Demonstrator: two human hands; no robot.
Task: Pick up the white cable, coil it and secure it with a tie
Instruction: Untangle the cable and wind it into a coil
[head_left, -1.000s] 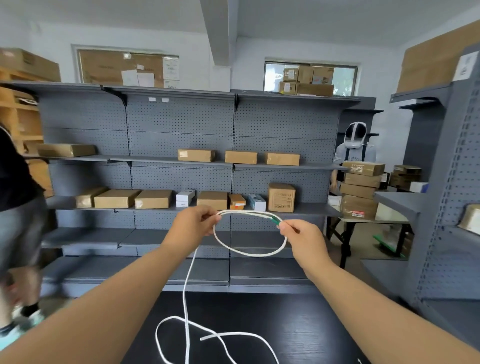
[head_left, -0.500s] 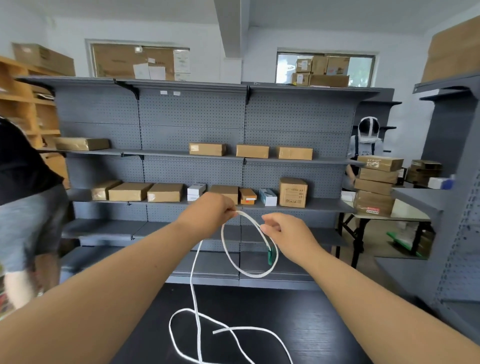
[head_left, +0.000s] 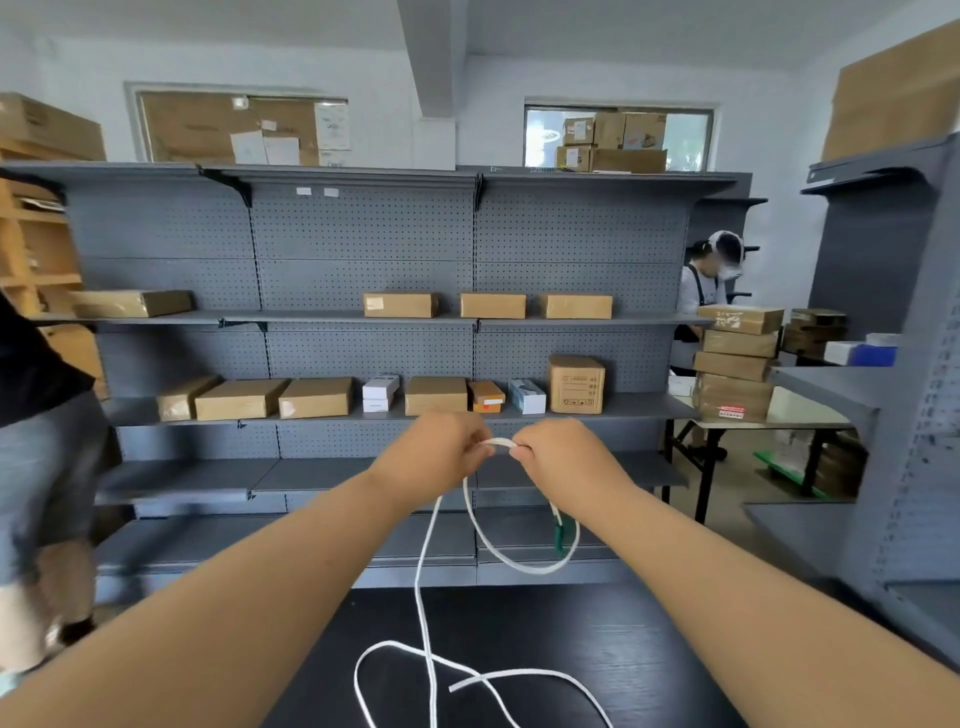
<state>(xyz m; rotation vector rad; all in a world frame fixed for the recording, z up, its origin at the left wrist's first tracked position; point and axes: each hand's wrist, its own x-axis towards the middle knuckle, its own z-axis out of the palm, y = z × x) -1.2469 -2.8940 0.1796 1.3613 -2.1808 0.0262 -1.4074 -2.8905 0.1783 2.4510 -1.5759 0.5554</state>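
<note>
I hold the white cable (head_left: 519, 564) up in front of me with both hands close together. My left hand (head_left: 436, 457) and my right hand (head_left: 561, 457) each pinch the top of a hanging loop. A green connector (head_left: 560, 535) dangles on the loop's right side. The cable's remaining length drops from my left hand to the black table (head_left: 649, 649), where it lies in loose curves. I see no tie.
Grey pegboard shelving (head_left: 363, 234) with cardboard boxes (head_left: 239, 397) stands behind the table. A person (head_left: 47, 467) in dark clothes is at the left edge. Another person (head_left: 706, 286) stands far right behind stacked boxes (head_left: 735, 364). A grey shelf unit (head_left: 893, 415) flanks the right.
My right hand moved left to meet my left hand, closing the loop's top. The loop now hangs down with the green connector on its right side.
</note>
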